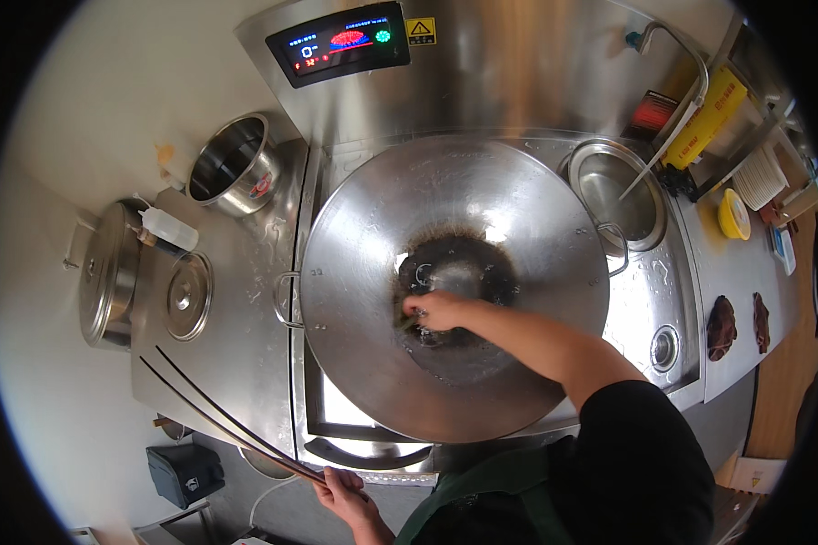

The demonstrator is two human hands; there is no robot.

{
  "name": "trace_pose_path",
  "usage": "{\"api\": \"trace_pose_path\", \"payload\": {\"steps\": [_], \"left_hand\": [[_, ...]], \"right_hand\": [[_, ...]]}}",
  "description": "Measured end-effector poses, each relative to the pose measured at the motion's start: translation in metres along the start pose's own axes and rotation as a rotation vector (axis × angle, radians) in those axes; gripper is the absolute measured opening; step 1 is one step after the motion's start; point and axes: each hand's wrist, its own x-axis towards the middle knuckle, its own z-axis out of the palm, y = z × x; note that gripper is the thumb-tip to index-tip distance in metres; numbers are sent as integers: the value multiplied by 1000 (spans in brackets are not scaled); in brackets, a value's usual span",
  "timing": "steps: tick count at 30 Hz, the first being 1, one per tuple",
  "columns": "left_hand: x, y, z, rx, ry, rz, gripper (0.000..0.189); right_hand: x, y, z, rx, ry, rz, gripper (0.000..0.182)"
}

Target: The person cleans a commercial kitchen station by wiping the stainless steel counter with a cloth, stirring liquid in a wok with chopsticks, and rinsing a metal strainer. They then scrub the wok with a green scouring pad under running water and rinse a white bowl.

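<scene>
A wide steel wok (pixel 504 388) with a loop handle on each side sits in front of me. Its bottom is dark, with a little shiny liquid in it. My right hand (pixel 440 310) reaches down into the wok, fingers bent around a small greenish pad (pixel 407 321), mostly hidden and pressed near the dark bottom. Below and left of the wok, my left hand (pixel 344 496) grips a pair of very long cooking chopsticks (pixel 245 436) by their thick ends. Their dark tips spread apart over the left steel counter (pixel 245 354).
Left hold a steel pot (pixel 235 170), a squeeze bottle (pixel 170 228), a lid (pixel 189 296) and a lidded pot (pixel 109 279). Right are a water-filled basin (pixel 617 191) under a tap (pixel 685 48), a drain (pixel 664 347), a yellow bowl (pixel 733 214) and two dark meat pieces (pixel 722 328). A lit panel (pixel 341 44) is behind.
</scene>
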Motion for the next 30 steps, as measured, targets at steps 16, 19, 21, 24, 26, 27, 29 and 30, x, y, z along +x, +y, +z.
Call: {"api": "trace_pose_path", "payload": {"steps": [16, 19, 21, 24, 26, 27, 29, 30], "left_hand": [[-6, 2, -16, 15, 23, 15, 21], [-9, 1, -15, 16, 42, -3, 20], [-12, -1, -13, 6, 59, -23, 20], [-13, -4, -12, -27, 42, -21, 20], [-13, -1, -8, -54, 7, -21, 19], [-13, 0, -6, -61, -3, -14, 18], [-14, 4, -3, -64, -30, 22, 18], [-14, 6, -2, -64, -42, 31, 19]], "right_hand": [[78, 38, -161, 45, 1228, 26, 26], [126, -15, -114, 106, 905, -201, 26], [129, -57, -68, 89, 788, -521, 25], [77, -105, -9, 86, 337, -548, 20], [33, -107, 20, 47, 101, -607, 18], [8, -100, 28, 28, 1, -656, 17], [-40, -76, 29, -28, -212, -707, 16], [-62, -62, 18, -74, -322, -647, 16]]}}
